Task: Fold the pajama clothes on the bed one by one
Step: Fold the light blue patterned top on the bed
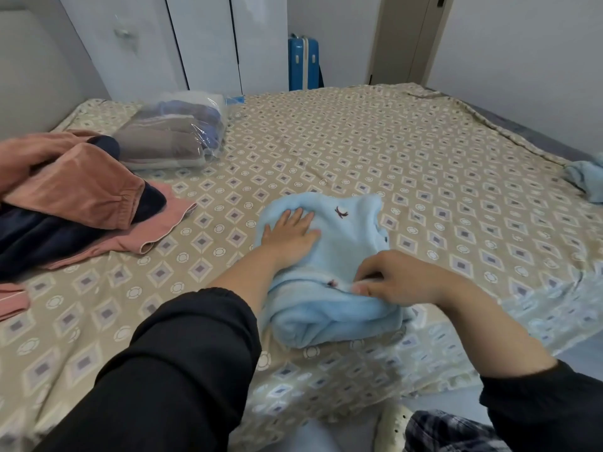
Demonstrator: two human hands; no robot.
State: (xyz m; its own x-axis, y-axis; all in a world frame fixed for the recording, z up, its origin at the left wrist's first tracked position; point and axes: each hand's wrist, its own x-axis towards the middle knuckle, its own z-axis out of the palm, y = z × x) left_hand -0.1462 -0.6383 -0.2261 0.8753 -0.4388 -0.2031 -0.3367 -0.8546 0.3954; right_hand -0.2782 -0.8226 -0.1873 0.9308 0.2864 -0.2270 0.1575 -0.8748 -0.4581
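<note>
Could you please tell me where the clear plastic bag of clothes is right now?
The clear plastic bag lies far left on the bed in the head view, near the white wardrobe, just beyond the pink and navy clothes pile.

A bed (359,141) is being covered by a beige, diamond-patterned sheet (424,197); along its left end a pale padded headboard (29,66) is being shown; beyond its far edge white wardrobe doors (202,40) are being seen, a blue suitcase (302,63) being stood upright past that edge's middle; a beige door (404,37) is being framed beyond its far right corner; a plain pale wall (522,44) is being lit evenly behind its right side; grey floor (571,353) is being glimpsed off its near right corner.
</note>
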